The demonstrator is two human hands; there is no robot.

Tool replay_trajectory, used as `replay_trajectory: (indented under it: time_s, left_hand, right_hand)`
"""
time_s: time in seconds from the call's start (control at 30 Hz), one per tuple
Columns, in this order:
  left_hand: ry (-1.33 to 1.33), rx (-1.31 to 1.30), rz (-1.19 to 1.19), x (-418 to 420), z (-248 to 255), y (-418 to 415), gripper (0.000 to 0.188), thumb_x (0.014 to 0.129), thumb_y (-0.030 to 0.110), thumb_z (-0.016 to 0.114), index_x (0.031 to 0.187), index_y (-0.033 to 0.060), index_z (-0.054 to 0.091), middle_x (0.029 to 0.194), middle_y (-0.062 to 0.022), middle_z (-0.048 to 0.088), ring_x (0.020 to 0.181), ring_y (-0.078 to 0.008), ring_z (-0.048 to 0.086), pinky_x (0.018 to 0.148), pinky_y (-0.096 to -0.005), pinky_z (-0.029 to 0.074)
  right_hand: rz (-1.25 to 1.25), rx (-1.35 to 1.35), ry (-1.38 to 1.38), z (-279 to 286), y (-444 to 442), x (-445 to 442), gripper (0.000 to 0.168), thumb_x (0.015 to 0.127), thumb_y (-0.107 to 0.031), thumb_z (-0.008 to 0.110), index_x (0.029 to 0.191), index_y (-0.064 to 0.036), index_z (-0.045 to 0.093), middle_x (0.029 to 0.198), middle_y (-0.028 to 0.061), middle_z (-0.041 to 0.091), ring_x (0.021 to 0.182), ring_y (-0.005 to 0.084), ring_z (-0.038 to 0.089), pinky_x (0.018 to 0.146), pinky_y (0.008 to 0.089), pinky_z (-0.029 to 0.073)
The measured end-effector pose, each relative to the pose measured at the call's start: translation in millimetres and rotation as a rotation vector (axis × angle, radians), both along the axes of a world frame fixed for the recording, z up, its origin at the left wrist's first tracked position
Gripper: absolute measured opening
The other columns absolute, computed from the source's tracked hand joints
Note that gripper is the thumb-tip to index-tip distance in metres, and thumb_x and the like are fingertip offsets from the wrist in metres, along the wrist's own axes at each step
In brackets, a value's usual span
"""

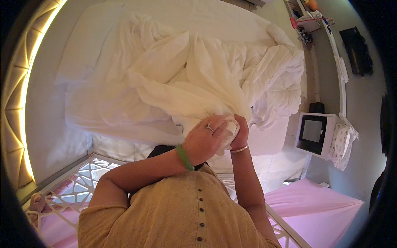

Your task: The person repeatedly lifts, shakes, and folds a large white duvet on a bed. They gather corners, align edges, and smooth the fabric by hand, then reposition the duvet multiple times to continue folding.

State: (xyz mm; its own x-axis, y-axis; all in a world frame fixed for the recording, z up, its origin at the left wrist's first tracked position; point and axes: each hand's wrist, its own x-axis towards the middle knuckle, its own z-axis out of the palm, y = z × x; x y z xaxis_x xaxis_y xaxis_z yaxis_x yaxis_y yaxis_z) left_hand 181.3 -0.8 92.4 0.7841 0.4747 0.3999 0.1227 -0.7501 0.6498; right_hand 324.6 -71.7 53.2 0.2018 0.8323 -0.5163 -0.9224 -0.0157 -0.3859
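A large white bed cover, perhaps a duvet cover, lies rumpled over the bed and runs up to my hands at its near side. My left hand, with a ring and a green bangle at the wrist, holds a bunched white edge of it. Close beside it, my right hand, with a thin bangle, grips the same gathered edge from the right. Folds hide some of my fingertips. A short dark loop, maybe a cord, shows on the cloth left of my hands.
A white mattress lies under the cover. On the left is a padded headboard with a lit strip. To the right stand a white cabinet with a dark front and a plastic bag. Pink cloth and a white lattice are behind me.
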Motion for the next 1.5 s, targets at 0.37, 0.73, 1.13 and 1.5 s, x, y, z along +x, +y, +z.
replay_trajectory:
  time_s: [0.37,0.73,1.13,1.5]
  left_hand:
    - [-0.028,-1.001,0.099,10.5,-25.7,-6.2,0.027,0.077,0.013,0.062,0.099,-0.0026,0.055,0.092,-0.0185,0.056,0.086,-0.0317,0.055,0.077,-0.0366,0.045]
    - [0.05,-0.012,-0.14,-5.2,-7.3,10.1,0.03,0.078,0.011,0.058,0.105,-0.0008,0.053,0.106,-0.0158,0.052,0.097,-0.0324,0.052,0.084,-0.0413,0.043]
    - [0.159,-0.044,-0.07,-7.6,-8.9,63.5,0.015,0.076,0.013,0.06,0.089,0.0037,0.059,0.086,-0.0098,0.057,0.082,-0.0282,0.056,0.071,-0.037,0.047]
    - [0.197,-0.044,-0.057,8.7,-25.7,53.4,0.014,0.071,0.014,0.057,0.064,0.0038,0.052,0.069,-0.0113,0.053,0.066,-0.0297,0.056,0.059,-0.0405,0.046]
  right_hand:
    - [0.049,0.087,0.071,-36.1,-6.8,-40.7,0.061,0.088,-0.061,0.033,0.098,-0.006,0.058,0.093,0.0074,0.061,0.087,0.0192,0.058,0.076,0.0315,0.048]
    - [-0.107,-0.058,-0.069,-47.5,-15.2,9.1,0.022,0.084,-0.025,0.046,0.083,-0.005,0.056,0.08,0.0086,0.058,0.073,0.0217,0.056,0.068,0.0347,0.048]
    - [0.415,-0.206,-1.491,-38.2,-29.8,6.2,0.018,0.075,-0.009,0.062,0.093,-0.007,0.062,0.088,0.0107,0.063,0.092,0.0205,0.06,0.077,0.032,0.047]
    - [0.334,-0.126,-0.855,-11.4,-22.9,-18.3,0.023,0.069,-0.004,0.062,0.092,-0.003,0.061,0.09,0.0065,0.059,0.087,0.017,0.056,0.076,0.0285,0.045]
